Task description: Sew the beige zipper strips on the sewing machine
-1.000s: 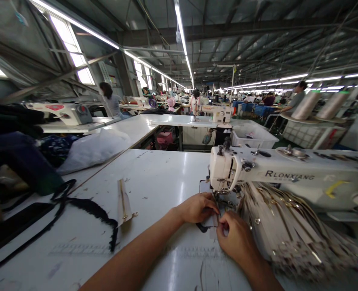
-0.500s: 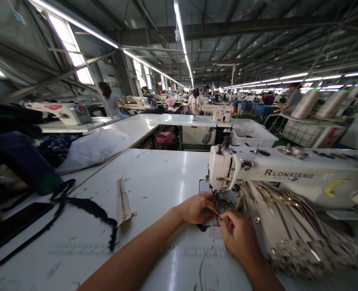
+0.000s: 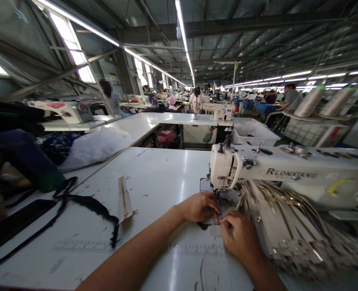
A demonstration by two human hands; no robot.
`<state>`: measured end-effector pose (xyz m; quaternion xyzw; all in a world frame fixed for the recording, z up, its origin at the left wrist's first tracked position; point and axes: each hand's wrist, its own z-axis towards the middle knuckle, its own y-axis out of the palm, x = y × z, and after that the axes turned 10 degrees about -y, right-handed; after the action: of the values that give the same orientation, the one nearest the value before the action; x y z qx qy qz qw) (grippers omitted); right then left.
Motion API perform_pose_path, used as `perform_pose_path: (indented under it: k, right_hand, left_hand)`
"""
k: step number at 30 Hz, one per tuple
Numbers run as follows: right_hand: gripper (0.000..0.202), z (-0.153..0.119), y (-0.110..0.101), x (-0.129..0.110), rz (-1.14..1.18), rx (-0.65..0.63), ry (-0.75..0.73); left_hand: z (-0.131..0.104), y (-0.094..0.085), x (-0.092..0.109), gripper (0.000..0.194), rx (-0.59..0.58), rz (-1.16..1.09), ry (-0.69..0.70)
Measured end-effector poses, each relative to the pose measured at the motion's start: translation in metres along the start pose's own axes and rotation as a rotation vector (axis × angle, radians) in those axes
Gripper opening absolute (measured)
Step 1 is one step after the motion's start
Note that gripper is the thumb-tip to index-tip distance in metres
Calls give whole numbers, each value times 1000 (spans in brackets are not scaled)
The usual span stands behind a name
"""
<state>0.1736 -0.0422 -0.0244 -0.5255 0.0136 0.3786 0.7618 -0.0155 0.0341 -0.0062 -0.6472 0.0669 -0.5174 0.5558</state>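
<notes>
My left hand (image 3: pixel 199 208) is closed in a pinch just in front of the needle of the white sewing machine (image 3: pixel 227 167). Opposite it, my right hand (image 3: pixel 239 232) also pinches, its fingertips almost touching the left ones. Between them shows a small beige piece (image 3: pixel 215 221), apparently a zipper end, mostly covered by the fingers. To the right, under the machine arm, lies a thick bundle of beige zippers (image 3: pixel 283 226) with brass-coloured teeth. A single beige zipper (image 3: pixel 124 198) with a metal pull rests on the table to the left of my hands.
Black frayed strips (image 3: pixel 95 212) curl over the left of the white table (image 3: pixel 157 173). Beyond them sits a white plastic bag (image 3: pixel 98 145). A white bin (image 3: pixel 253 133) stands behind the machine, with thread cones (image 3: pixel 310 103) to its right. Other people sit at machines farther back.
Both hands stay at the needle, with the right fingers shifted slightly against the left ones. The whole view has moved a little; the zippers lie as before.
</notes>
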Motion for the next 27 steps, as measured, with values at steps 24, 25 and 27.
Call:
perform_pose_path:
  k: [24, 25, 27]
  right_hand:
    - [25, 1, 8, -1, -115, -19, 33]
    - [26, 2, 8, -1, -130, -29, 45]
    - [29, 3, 9, -2, -166, -59, 66]
  left_hand:
    - [-1, -7, 5, 13, 65, 172, -119]
    - [-1, -7, 5, 13, 73, 197, -131]
    - [-1, -6, 4, 14, 83, 240, -145]
